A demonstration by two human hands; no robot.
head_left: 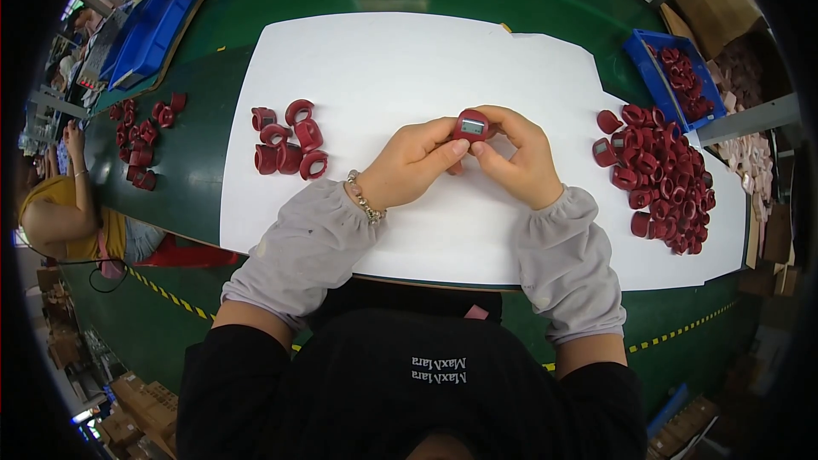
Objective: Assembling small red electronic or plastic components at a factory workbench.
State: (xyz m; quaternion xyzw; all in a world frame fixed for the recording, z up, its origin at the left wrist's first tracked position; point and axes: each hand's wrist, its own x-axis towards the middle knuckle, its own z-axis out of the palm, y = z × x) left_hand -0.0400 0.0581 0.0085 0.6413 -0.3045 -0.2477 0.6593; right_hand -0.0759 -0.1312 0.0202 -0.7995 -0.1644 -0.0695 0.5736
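Note:
A dark red ring-shaped finger counter [471, 123] with a small grey display is held up between my two hands, above the middle of the white sheet [409, 60]. On its left side, my left hand [406, 163] is closed, with the thumb at its lower edge. From the other side my right hand [526, 159] grips it with thumb and fingers. Several more red finger counters [290, 158] lie loosely grouped on the sheet to the left. A large heap of the same counters [665, 172] spreads over the right side.
At the far right, a blue bin [632, 53] holds more red pieces, beside a grey metal post [750, 120]. Further red counters [139, 153] lie on the green table at left. Another blue tray [162, 21] stands behind them. A person in yellow [64, 213] sits at far left.

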